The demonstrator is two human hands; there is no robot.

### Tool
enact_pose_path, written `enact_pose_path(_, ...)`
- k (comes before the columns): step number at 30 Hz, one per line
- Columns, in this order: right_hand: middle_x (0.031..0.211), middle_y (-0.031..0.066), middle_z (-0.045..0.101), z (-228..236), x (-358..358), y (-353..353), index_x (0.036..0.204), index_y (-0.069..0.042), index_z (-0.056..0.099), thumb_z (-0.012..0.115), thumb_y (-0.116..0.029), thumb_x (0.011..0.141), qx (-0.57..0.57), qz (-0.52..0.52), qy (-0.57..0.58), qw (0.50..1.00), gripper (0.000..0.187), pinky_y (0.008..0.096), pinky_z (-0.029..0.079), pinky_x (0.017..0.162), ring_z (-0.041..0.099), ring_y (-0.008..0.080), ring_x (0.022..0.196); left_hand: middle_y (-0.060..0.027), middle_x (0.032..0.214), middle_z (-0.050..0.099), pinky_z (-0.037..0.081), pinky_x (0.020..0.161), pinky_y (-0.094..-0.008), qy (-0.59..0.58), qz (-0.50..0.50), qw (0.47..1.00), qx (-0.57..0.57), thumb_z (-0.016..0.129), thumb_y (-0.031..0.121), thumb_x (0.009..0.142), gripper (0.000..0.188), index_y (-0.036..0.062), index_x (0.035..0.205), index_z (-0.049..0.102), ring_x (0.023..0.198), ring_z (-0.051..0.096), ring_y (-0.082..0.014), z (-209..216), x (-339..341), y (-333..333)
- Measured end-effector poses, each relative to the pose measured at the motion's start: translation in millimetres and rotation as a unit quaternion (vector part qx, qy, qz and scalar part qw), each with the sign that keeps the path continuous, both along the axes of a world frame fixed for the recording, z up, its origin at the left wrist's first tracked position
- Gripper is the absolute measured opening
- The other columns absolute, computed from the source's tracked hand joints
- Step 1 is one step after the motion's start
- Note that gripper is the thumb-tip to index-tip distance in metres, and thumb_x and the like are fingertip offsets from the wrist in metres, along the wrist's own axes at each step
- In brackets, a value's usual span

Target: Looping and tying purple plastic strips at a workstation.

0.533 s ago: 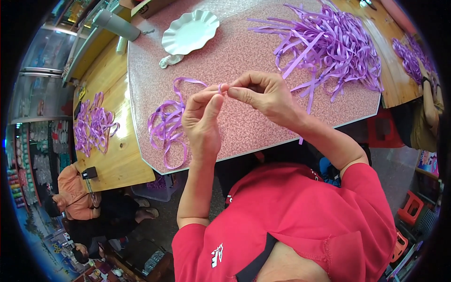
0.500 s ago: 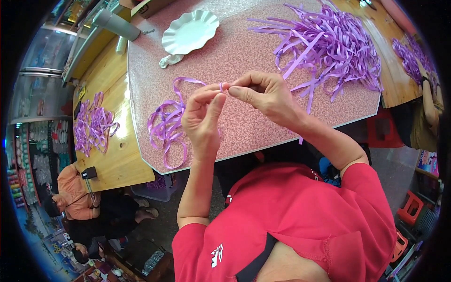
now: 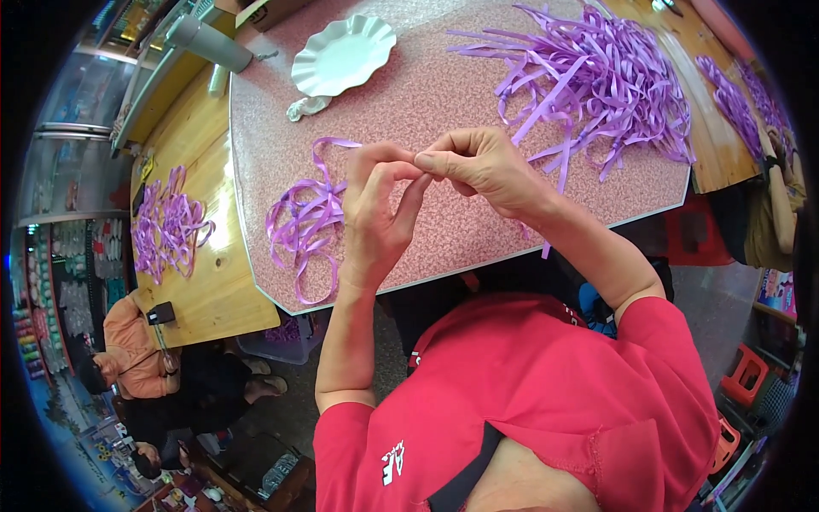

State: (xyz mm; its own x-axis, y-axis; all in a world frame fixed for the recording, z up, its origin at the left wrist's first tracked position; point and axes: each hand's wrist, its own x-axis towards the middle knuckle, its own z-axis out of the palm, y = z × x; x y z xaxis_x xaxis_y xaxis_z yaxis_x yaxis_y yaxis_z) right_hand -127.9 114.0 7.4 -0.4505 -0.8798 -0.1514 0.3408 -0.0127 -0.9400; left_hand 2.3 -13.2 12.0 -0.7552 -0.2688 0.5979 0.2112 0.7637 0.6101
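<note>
My left hand (image 3: 375,213) and my right hand (image 3: 486,175) meet fingertip to fingertip above the pink table mat. Both are closed in a pinch on a thin purple ribbon (image 3: 337,142), which runs behind the left fingers. The bit between the fingertips is hidden. Left of my left hand lies a small heap of looped purple ribbons (image 3: 303,213) with knots in it. Beyond my right hand spreads a large tangled pile of purple ribbon strips (image 3: 610,94), one end hanging over the table's front edge.
A white scalloped plate (image 3: 341,55) and a grey tumbler (image 3: 207,44) stand at the back left. More purple ribbons (image 3: 166,226) lie on the wooden table at left. At far right, another person's arm (image 3: 775,179) is near further ribbons (image 3: 732,107). A person in orange (image 3: 141,346) sits at lower left.
My left hand has turned and its fingers have curled in against my right fingertips. The ribbon seen between the fingertips before is now covered. At far right, the other person's ribbons have shifted.
</note>
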Motion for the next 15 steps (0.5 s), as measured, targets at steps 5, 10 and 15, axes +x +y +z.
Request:
enact_pose_path(5, 0.075, -0.0021, 0.061, 0.0, 9.5, 0.6, 0.097, -0.003, 0.07, 0.068, -0.02, 0.095, -0.041, -0.036, -0.01, 0.998, 0.017, 0.019, 0.032, 0.049, 0.044, 0.0025, 0.057, -0.0073, 0.101, 0.059, 0.048, 0.083, -0.0347, 0.028, -0.011, 0.976, 0.215, 0.068, 0.004, 0.092, 0.011, 0.0036, 0.099, 0.06, 0.095, 0.059, -0.0195, -18.8, 4.5, 11.2)
enact_pose_path(10, 0.084, -0.0005, 0.063, -7.0, 15.5, 0.4, 0.101, -0.001, 0.066, 0.067, -0.011, 0.094, -0.119, -0.08, 0.141, 0.98, 0.012, 0.0215, 0.041, 0.054, 0.053, 0.0056, 0.066, -0.0028, 0.1, 0.06, 0.049, 0.086, -0.0297, 0.049, -0.114, 0.784, 0.608, 0.061, 0.009, 0.099, 0.007, 0.0044, 0.105, 0.06, 0.094, 0.058, -0.0114, -9.2, 2.1, 21.0)
enact_pose_path(15, 0.09, 0.0087, 0.065, -0.7, 5.5, -0.3, 0.101, -0.002, 0.067, 0.073, 0.004, 0.081, -0.217, -0.126, 0.514, 0.82, 0.021, 0.0266, 0.047, 0.055, 0.061, 0.0155, 0.07, -0.0023, 0.097, 0.062, 0.049, 0.087, -0.0272, 0.052, -0.071, 0.811, 0.578, 0.062, 0.012, 0.1, 0.01, 0.0034, 0.103, 0.064, 0.092, 0.059, -0.0089, -7.1, 0.7, 16.4)
